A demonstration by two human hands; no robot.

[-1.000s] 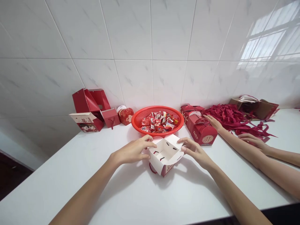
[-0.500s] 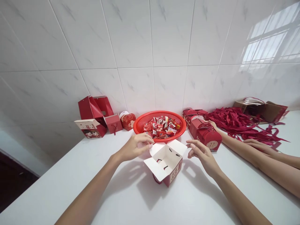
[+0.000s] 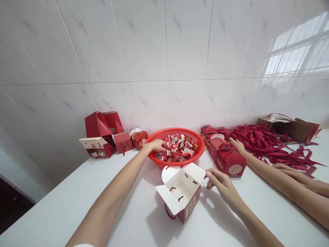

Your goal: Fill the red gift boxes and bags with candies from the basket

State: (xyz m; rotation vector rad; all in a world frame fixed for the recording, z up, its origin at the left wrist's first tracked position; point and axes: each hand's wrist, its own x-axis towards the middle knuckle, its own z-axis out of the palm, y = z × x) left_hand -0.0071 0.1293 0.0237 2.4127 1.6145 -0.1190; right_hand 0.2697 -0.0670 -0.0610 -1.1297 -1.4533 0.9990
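My left hand (image 3: pixel 157 146) reaches over the left rim of a red plastic basket (image 3: pixel 177 130) and touches the wrapped candies (image 3: pixel 175 147) inside. Its fingers are closed, and what they hold, if anything, is hidden. In front of the basket stands a red box (image 3: pixel 189 202) with a white inside, its flaps spread and its top uncovered. Dark cord ends show on its inner walls, and a cord loop hangs at its left. At the box's right flap is my right hand (image 3: pixel 216 178), thumb and forefinger pinching the flap's corner.
Folded red boxes (image 3: pixel 100 147) stand at the back left. Closed red boxes (image 3: pixel 227 157) line up right of the basket. Behind them lie dark red ribbons (image 3: pixel 257 137) and a cardboard box (image 3: pixel 295 130). Another person's forearms and hands (image 3: pixel 272 171) rest at the right.
My left hand has moved from beside the box's back flap into the basket. My right hand has closed on the right flap's corner. The view has tilted up slightly.
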